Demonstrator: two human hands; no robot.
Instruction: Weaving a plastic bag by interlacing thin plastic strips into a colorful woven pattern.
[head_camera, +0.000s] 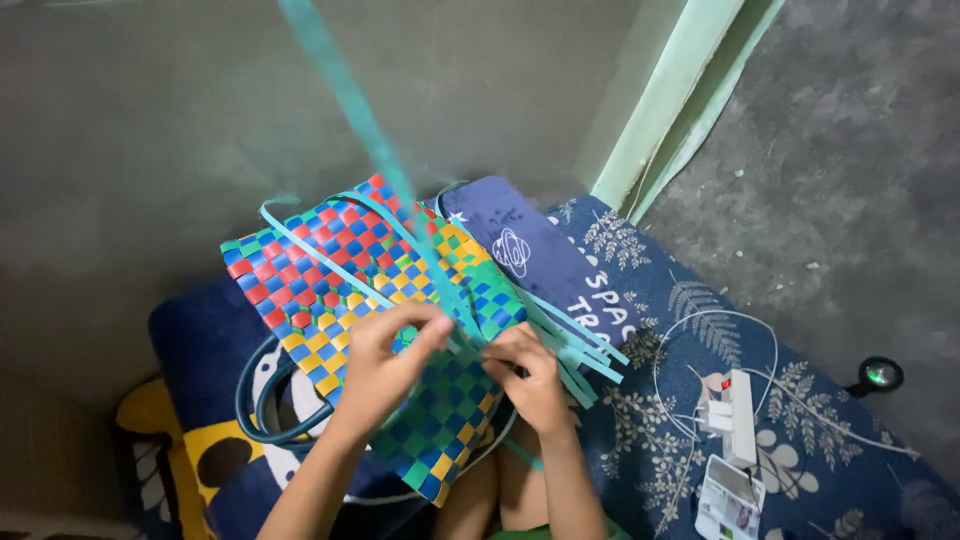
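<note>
Both hands (385, 365) (535, 380) w/ checkered woven basket (330, 290)

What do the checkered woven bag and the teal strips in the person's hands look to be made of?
Woven bag: flat plastic strapping, by its look; red, blue, yellow and green bands interlaced in a checker, with a slight sheen. Teal strips: apparently the same stiff plastic band, holding long springy curves rather than drooping like cloth. Both the left hand and right hand pinch them.

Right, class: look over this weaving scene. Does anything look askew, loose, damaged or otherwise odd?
Nothing looks damaged. The checkered woven basket has unwoven teal strips sticking out past its edge, and one long strip rises toward the camera. Both hands, left and right, pinch strips at the weave. A white power strip lies on the patterned mattress.
</note>
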